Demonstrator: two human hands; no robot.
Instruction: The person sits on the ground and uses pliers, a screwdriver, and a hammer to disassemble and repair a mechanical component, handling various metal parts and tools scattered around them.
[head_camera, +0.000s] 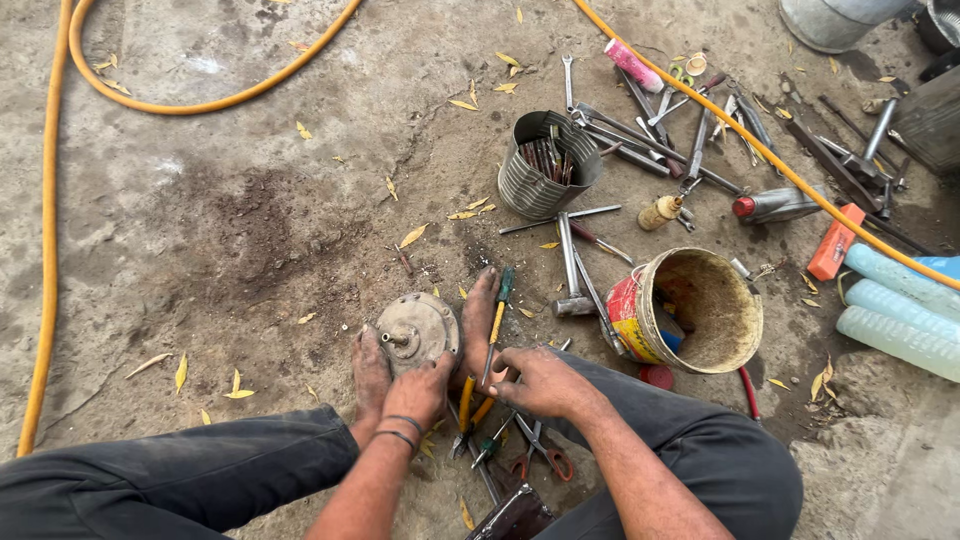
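Observation:
A round, dirty metal housing with a short shaft (415, 328) stands on the ground, clamped between my two bare feet. My left hand (420, 392) rests on its near edge and grips it. My right hand (540, 380) lies just right of it, fingers curled around a screwdriver with a yellow and green handle (496, 315) that points away from me over my right foot. Pliers and more screwdrivers (500, 440) lie under my hands between my legs.
A tipped paint bucket (700, 310) lies to the right, a hammer (570, 270) beside it. A ribbed tin can of tools (545, 165) stands farther out, with several wrenches (640, 135) and bottles (895, 310) scattered right. A yellow hose (50, 200) loops along the left.

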